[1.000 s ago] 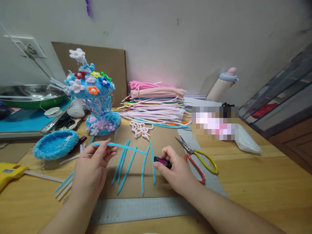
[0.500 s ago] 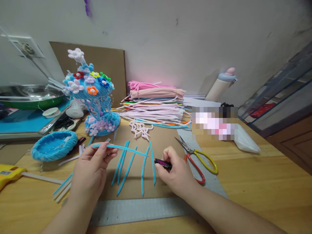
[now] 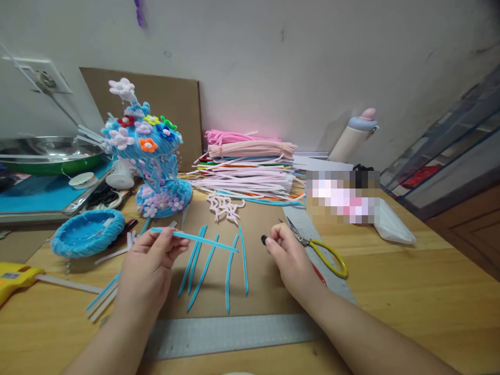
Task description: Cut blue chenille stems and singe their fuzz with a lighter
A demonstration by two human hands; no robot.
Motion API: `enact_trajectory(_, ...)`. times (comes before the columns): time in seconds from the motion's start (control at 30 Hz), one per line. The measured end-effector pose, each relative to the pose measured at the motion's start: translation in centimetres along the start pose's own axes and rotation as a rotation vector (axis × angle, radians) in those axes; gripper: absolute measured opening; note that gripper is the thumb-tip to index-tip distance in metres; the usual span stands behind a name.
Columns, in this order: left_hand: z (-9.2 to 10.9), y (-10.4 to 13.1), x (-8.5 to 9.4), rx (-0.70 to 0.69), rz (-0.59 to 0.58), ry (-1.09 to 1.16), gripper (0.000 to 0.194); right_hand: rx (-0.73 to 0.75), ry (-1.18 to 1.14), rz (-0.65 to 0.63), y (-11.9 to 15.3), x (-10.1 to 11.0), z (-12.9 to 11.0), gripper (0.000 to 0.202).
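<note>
Wooden bench (image 3: 410, 281), pale wall (image 3: 273, 78) behind; brown board (image 3: 265, 291) over grey mat (image 3: 234, 330), probably shielding the bench top.

Blue strip (image 3: 211, 243), 1: above the board, pinched near its left end between thumb and fingers of the left hand (image 3: 150, 260). This grip seems chosen to leave most of the length exposed.

Small dark item (image 3: 263, 239), 1: in the right hand (image 3: 291, 265), fingers closed round it, mostly hidden; kept apart from the strip's free end.

Loose blue strips (image 3: 202, 278), 5: on the board, beneath and near the held piece, roughly lengthwise, presumably spread for easy single pickup.

White twisted pieces (image 3: 224, 208): far edge of board, grouped aside.

Scissors (image 3: 301, 239), 1 pair: right, partly behind the right hand, likely parked within reach.

Stem bundles (image 3: 252, 150): far side, stacked, perhaps sorted by colour.

Flowered ornament (image 3: 133, 148), 1: far left, upright.

Blue basket (image 3: 88, 250), 1: left.

Yellow tool (image 3: 15, 276), 1: near left, partly out of view.
</note>
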State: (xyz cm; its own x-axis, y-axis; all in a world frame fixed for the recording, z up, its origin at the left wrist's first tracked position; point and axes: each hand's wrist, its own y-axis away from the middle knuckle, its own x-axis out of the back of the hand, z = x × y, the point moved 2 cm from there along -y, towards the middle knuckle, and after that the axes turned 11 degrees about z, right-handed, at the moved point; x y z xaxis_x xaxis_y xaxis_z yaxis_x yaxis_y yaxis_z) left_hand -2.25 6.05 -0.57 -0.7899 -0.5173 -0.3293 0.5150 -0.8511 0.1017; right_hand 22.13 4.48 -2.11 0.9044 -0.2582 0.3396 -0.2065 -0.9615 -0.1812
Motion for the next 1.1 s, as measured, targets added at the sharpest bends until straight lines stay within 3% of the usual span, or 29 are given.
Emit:
enact_trajectory(0.13, 0.1, 0.5, -1.9, 0.077, -0.146, -0.219, 0.019, -0.105, -0.228, 0.103, -1.0, 0.4, 0.6, 0.019)
enact_trajectory(0.23, 0.1, 1.3, -5.1, 0.132, -0.44, -0.467, 0.02, -0.122, -0.358, 0.167, -1.8, 1.0, 0.9, 0.02)
enact_trajectory(0.3, -0.4, 1.6, -7.5, 0.19, -0.572, -0.555, 0.021, -0.112, -0.412, 0.217, -2.2, 1.2, 0.9, 0.02)
enact_trajectory(0.43, -3.0, 1.9, -11.4, 0.279, -0.754, -0.738, 0.023, -0.1, -0.466, 0.281, -2.3, 1.3, 1.0, 0.019)
enact_trajectory(0.57, -5.9, 1.6, -13.1, 0.267, -0.843, -0.946, 0.016, -0.085, -0.499, 0.281, -2.3, 1.3, 1.0, 0.019)
enact_trajectory(0.7, -7.0, 1.1, -13.3, 0.168, -0.879, -1.079, 0.021, -0.089, -0.498, 0.245, -2.2, 1.4, 0.9, 0.019)
enact_trajectory(0.87, -5.0, 0.0, -12.5, -0.085, -0.764, -1.109, 0.026, -0.116, -0.497, 0.236, -2.2, 1.4, 0.9, 0.019)
enact_trajectory(1.1, -1.3, -0.1, -7.9, -0.272, -0.692, -1.179, 0.021, -0.225, -0.552, 0.223, -2.6, 1.1, 1.6, 0.025)
